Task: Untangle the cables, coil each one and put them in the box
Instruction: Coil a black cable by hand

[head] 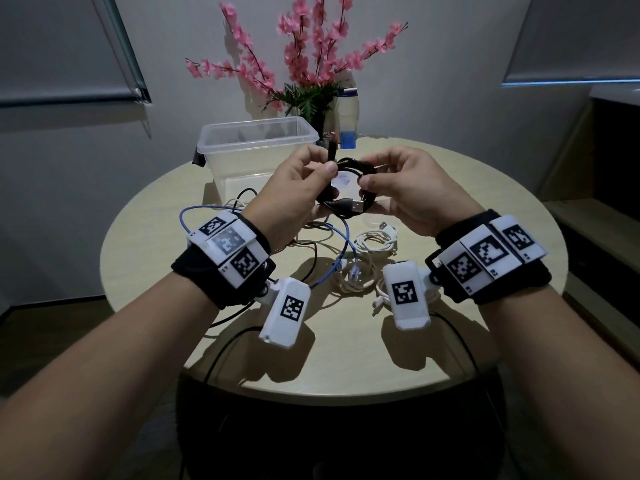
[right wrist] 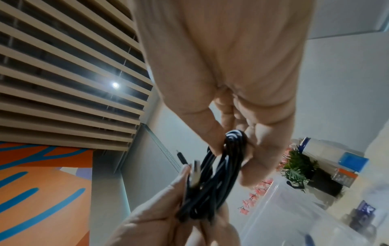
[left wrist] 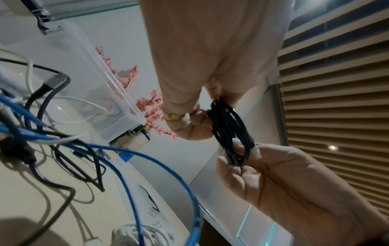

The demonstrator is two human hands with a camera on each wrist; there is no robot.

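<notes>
Head view: both hands point(head: 301, 183) point(head: 405, 188) pinch the coiled black cable point(head: 349, 188).

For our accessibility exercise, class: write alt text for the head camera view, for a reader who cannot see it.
Two hands, the left hand and the right hand, hold a coiled black USB cable above a round beige table. Behind them stands a clear plastic box; loose blue network cable, white cables and black cables lie tangled beneath, with pink artificial flowers beyond.

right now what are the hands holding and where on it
Both hold the coiled black cable: the left hand pinches the coil's left side, the right hand its right side.
</notes>
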